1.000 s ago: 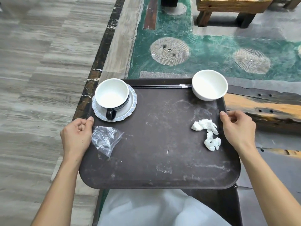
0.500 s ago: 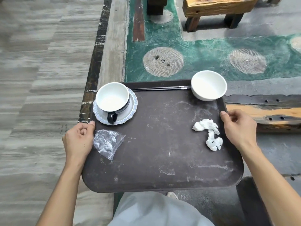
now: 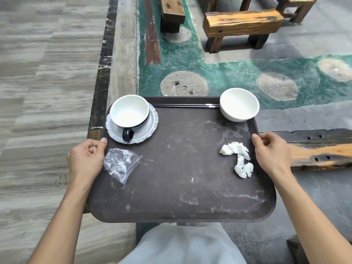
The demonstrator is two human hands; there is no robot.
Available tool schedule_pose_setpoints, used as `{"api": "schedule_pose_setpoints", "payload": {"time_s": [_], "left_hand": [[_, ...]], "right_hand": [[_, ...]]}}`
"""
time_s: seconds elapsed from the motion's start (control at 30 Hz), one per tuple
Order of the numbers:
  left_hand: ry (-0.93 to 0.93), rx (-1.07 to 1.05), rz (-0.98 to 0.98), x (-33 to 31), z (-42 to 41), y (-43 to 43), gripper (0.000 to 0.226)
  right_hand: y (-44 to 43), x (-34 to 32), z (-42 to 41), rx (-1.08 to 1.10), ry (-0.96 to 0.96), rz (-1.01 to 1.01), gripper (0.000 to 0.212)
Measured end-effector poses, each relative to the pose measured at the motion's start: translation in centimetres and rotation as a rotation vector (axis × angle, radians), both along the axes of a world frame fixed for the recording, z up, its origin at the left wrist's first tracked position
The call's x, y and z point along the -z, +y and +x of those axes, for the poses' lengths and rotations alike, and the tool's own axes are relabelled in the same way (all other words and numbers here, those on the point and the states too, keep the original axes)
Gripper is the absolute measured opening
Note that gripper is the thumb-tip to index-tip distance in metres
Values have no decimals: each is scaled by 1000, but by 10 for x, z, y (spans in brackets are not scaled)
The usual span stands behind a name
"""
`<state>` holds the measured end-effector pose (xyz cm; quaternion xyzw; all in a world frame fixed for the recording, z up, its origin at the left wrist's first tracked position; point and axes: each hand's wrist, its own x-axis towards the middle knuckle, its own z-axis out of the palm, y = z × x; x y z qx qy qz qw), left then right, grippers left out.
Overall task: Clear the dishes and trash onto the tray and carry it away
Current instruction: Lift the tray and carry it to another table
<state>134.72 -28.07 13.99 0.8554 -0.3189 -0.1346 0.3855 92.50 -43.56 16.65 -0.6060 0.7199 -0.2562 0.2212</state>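
Left hand (image 3: 86, 159) and right hand (image 3: 271, 153) clasp the scuffed, round-cornered brown tray (image 3: 181, 187) by its edges.

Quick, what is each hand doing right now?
Left hand: closed on the tray's left edge.
Right hand: closed on the tray's right edge.

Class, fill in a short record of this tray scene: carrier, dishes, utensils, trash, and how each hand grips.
carrier: dark tray, held above the floor
dishes: cup on saucer, far left corner; white bowl, far right corner
utensils: chopsticks along far rim
trash: plastic bag near left; crumpled tissue near right
left hand: grips left rim
right hand: grips right rim
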Motion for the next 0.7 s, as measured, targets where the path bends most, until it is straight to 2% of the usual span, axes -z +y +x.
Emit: {"api": "schedule_pose_setpoints", "payload": {"time_s": [0.33,0.7], "left_hand": [[1,-4,16,15,36,-107,37],[18,-20,-10,9,52,-268,36]], "right_hand": [[-107,6,38,-1,17,-7,25],[-277,3,60,-24,0,-12,25]]}}
